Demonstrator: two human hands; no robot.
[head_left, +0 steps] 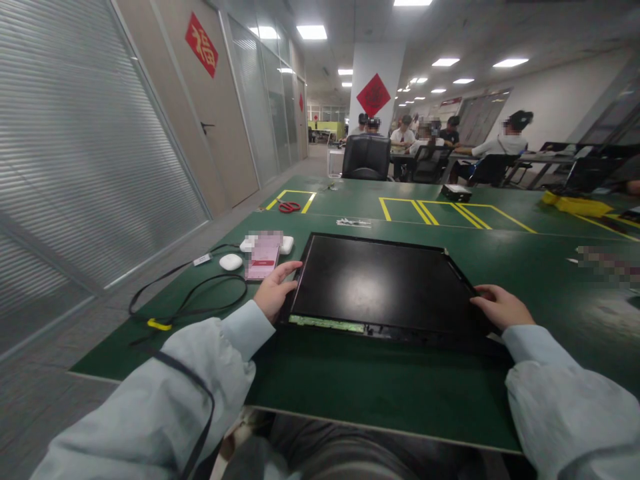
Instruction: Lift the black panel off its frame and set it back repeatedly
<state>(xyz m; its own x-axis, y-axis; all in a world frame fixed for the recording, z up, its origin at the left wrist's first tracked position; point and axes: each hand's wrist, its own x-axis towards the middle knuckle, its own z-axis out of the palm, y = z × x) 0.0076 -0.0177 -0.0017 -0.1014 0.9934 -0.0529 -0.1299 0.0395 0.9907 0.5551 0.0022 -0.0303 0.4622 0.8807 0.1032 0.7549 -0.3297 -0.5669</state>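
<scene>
A black flat screen panel (373,283) lies face up on the green table in front of me, a light green strip (327,325) showing along its near left edge. My left hand (274,291) grips the panel's left side, thumb at the top of the frame edge. On the opposite side, my right hand (501,308) has its thumb on the right edge, with its fingers bent around the rim and partly hidden. Just beyond my left hand is a phone with a pink screen (263,261).
Left of the phone are a white rounded case (231,262) and a black strap (187,310). Red-handled scissors (289,207), a small black box (456,193) and a yellow item (575,204) sit farther back. Beyond the green table (380,383), several people sit near office chairs (367,157).
</scene>
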